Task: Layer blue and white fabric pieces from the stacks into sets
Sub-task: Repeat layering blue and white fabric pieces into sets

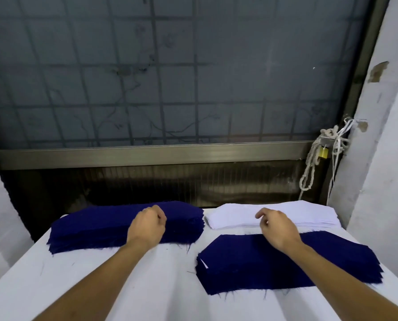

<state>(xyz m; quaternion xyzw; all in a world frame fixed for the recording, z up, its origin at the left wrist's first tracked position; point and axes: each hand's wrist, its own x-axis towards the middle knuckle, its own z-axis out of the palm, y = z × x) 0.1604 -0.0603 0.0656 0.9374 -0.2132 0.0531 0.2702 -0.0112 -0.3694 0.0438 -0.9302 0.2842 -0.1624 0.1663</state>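
A thick stack of dark blue fabric pieces (96,224) lies at the back left of the white table (100,281). My left hand (147,224) hovers over its right part with fingers curled, holding nothing that I can see. A stack of white fabric pieces (309,215) lies at the back right. My right hand (277,225) reaches toward its near edge, fingers loosely bent and empty. In front of it sits the layered pile (246,262) with a blue piece on top and white edges showing at its left side.
A window with a metal grille (170,77) and its sill stand just behind the table. A white wall (383,158) closes the right side, with knotted rope and a padlock (323,152) at the corner.
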